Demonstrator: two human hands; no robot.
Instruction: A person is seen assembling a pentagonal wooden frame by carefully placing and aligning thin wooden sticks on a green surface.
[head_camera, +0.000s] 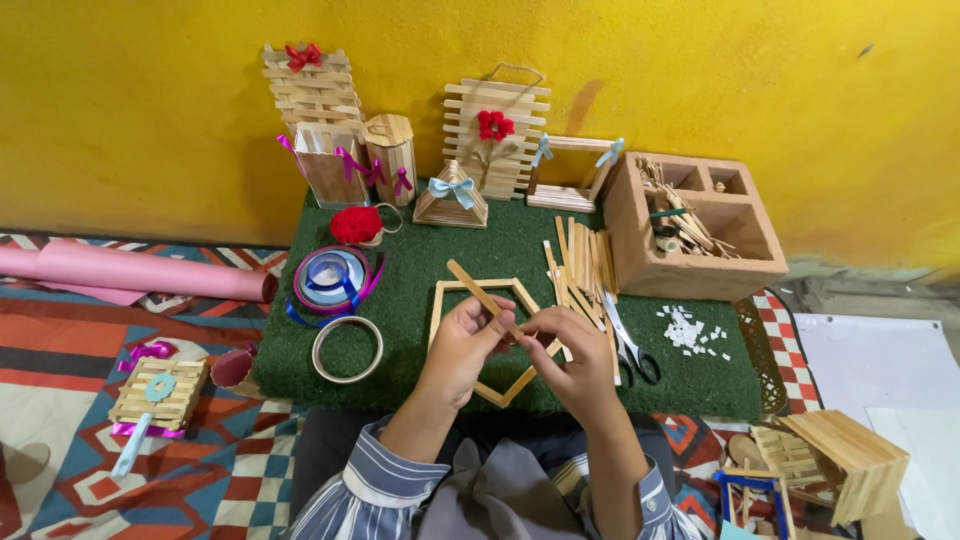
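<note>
no packages, labels, signs or screens in view

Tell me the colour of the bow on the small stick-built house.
Light blue. The bow sits on the small triangular house, seen clearest in the head view.

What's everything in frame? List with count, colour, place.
craft stick: one, pale wood, held in both hands over the frame
stick frame: one, house-shaped, pale wood, on the green mat
loose sticks: a pile, pale wood, right of the frame
scissors: one pair, black handles, by the pile
white bits: a scatter, on the mat's right side
wooden box: one, brown, compartments with sticks, mat's right rear
ribbon spools: a stack, blue and purple, left on the mat
tape ring: one, pale, front left
pink roll: one, on the rug at left
left hand: grips the stick
right hand: pinches the stick's lower end
</note>
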